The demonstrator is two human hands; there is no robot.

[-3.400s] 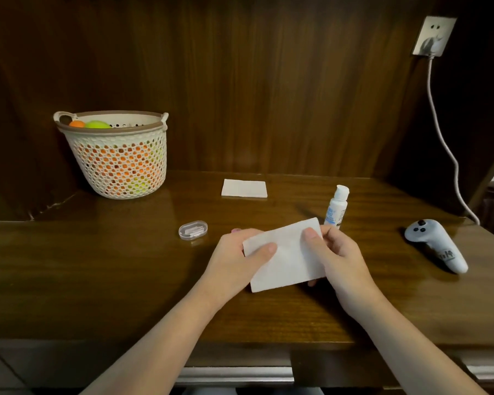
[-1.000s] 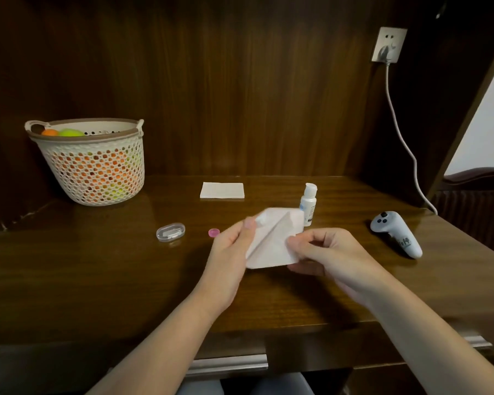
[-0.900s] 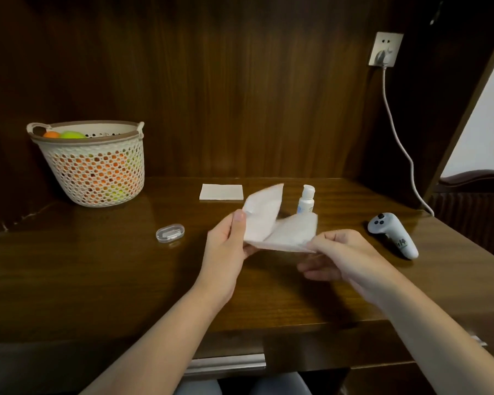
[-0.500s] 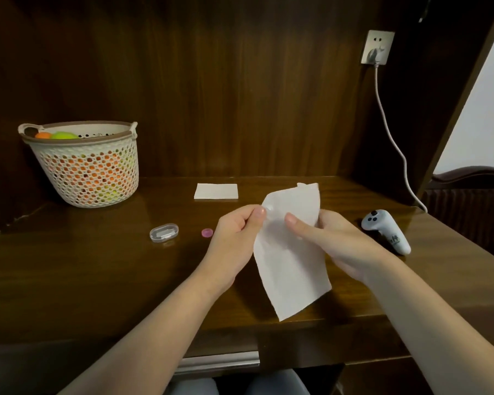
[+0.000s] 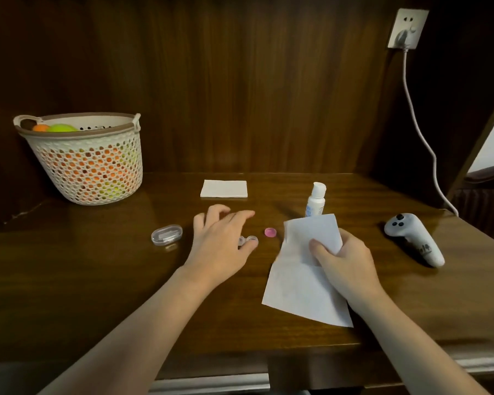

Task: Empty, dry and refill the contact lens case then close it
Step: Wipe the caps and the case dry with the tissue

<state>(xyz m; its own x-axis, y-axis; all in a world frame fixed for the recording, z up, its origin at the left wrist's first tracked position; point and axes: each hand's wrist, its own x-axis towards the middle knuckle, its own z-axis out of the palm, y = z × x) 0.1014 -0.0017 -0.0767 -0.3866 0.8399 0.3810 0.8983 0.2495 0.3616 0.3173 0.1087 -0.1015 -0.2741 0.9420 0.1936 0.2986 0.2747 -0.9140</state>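
Contact lens case [image 5: 248, 240] sits on the tabletop [image 5: 97, 280] near centre, mostly hidden under the left hand [image 5: 221, 243]; two clear round wells show at the hand's 3 o'clock side, thumb tip touching or just at them. Pink cap [image 5: 270, 232] lies loose just beside the case at its 3 o'clock, so at least one well looks open. Case reads as tiny, light, hard smooth plastic, probably wet and slippery, easy to skid on the glossy wood; best pinched across the bridge between the wells or by the rim edges, not the cups. Left hand palm down, fingers spread and loosely bent over the case, not closed round anything; cannot tell whether it has a real pinch yet. Right hand [image 5: 345, 260] at 3 o'clock of the cap, fingers curled and clamped on a white tissue [image 5: 305, 286], soft and limp, its lower part draped on the tabletop. Solution bottle [image 5: 315, 199] upright at 12 o'clock of the tissue. Judged: drying step about to start.
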